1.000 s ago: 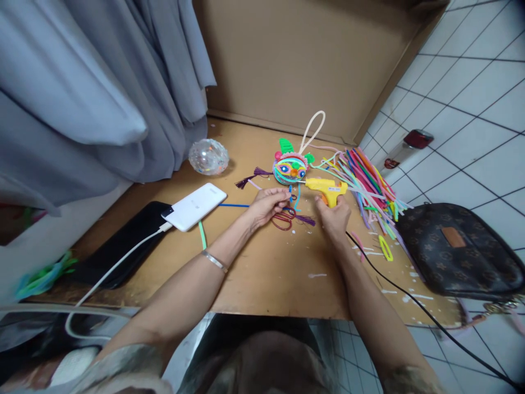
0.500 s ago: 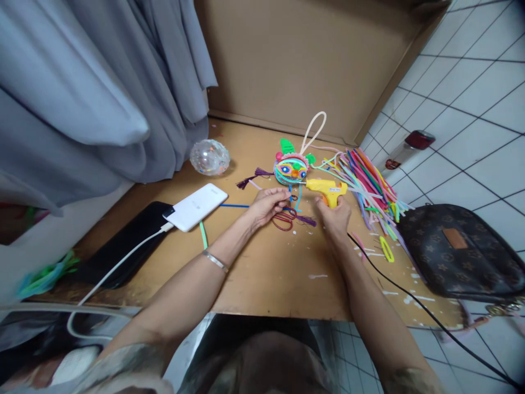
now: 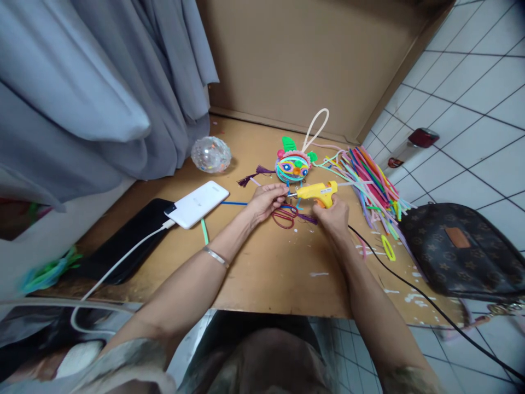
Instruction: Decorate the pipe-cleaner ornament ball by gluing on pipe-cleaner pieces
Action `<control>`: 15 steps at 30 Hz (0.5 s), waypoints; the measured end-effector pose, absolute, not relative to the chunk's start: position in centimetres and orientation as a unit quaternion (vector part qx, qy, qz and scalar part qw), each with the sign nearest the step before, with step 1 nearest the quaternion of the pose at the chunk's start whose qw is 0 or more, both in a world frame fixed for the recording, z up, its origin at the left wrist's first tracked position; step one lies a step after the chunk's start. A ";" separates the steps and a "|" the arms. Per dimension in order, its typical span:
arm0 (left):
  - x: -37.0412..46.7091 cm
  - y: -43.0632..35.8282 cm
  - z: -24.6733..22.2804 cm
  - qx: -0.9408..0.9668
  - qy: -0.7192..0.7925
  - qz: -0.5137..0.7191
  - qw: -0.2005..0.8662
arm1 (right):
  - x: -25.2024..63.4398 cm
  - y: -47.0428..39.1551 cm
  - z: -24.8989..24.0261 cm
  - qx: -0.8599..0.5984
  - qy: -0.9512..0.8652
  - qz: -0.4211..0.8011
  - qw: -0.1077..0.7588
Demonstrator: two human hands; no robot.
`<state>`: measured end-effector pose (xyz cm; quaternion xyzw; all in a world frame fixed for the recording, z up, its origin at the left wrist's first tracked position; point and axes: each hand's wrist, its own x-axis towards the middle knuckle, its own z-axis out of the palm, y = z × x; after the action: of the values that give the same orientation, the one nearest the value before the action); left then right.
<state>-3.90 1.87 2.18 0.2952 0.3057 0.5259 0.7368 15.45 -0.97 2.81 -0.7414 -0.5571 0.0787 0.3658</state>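
My right hand (image 3: 334, 214) is wrapped round the handle of a yellow glue gun (image 3: 315, 191), its metal nozzle pointing left. The nozzle tip is right by the fingertips of my left hand (image 3: 268, 201), which are pinched together on a dark red cord (image 3: 284, 218). The cord's loops show below the fingers, with a purple tassel (image 3: 307, 218) to the right; the exact spot pinched is too small to make out. Just behind the hands sits a colourful lion-head ornament (image 3: 293, 167) with green ears, a white loop handle (image 3: 316, 128) and another purple tassel (image 3: 256, 175).
A clear ball (image 3: 211, 154) is at the back left. A white power bank (image 3: 197, 204) with a cable overlaps a black phone-like slab (image 3: 127, 241). Colourful pipe cleaners (image 3: 375, 180) and a brown bag (image 3: 467, 249) lie right. The gun's black cord (image 3: 394, 269) runs off right.
The glue gun has moved left and slightly down, away from the ornament, bringing its nozzle to my left fingertips. My left hand stays nearly still, keeping its pinch.
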 end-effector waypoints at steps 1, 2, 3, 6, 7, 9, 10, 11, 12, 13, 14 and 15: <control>-3.9 1.9 2.2 0.296 0.305 0.527 0.736 | 15.6 -1.0 2.9 -0.743 -0.560 0.082 0.356; -4.0 2.0 2.2 0.296 0.304 0.529 0.735 | 15.7 -1.0 2.9 -0.743 -0.563 0.087 0.352; -4.0 2.0 2.2 0.297 0.305 0.531 0.733 | 15.9 -0.9 3.0 -0.741 -0.565 0.094 0.351; -4.0 2.0 2.0 0.303 0.307 0.531 0.729 | 16.1 -0.9 3.0 -0.736 -0.564 0.096 0.362; -4.0 2.0 2.0 0.305 0.307 0.530 0.729 | 16.1 -0.8 3.0 -0.737 -0.564 0.092 0.362; -3.9 1.9 1.8 0.309 0.305 0.526 0.731 | 16.1 -0.9 3.1 -0.742 -0.564 0.086 0.351; -3.9 1.9 1.8 0.311 0.304 0.524 0.732 | 16.1 -0.9 3.2 -0.745 -0.565 0.087 0.343; -3.9 1.9 1.7 0.314 0.304 0.524 0.731 | 16.2 -0.9 3.2 -0.748 -0.565 0.091 0.335; -4.0 1.9 1.7 0.316 0.304 0.524 0.730 | 16.3 -0.9 3.3 -0.751 -0.565 0.096 0.327; -4.0 1.9 1.7 0.318 0.304 0.526 0.728 | 16.5 -0.9 3.4 -0.755 -0.564 0.102 0.318; -4.1 2.0 1.7 0.318 0.307 0.529 0.724 | 16.8 -0.8 3.5 -0.761 -0.562 0.106 0.308; -4.2 2.1 1.6 0.317 0.308 0.533 0.722 | 17.1 -0.8 3.6 -0.767 -0.558 0.107 0.298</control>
<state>-4.17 2.09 1.64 0.3167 0.3076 0.5329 0.7219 17.11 -0.76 3.63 -0.7672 -0.5579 0.1074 0.2976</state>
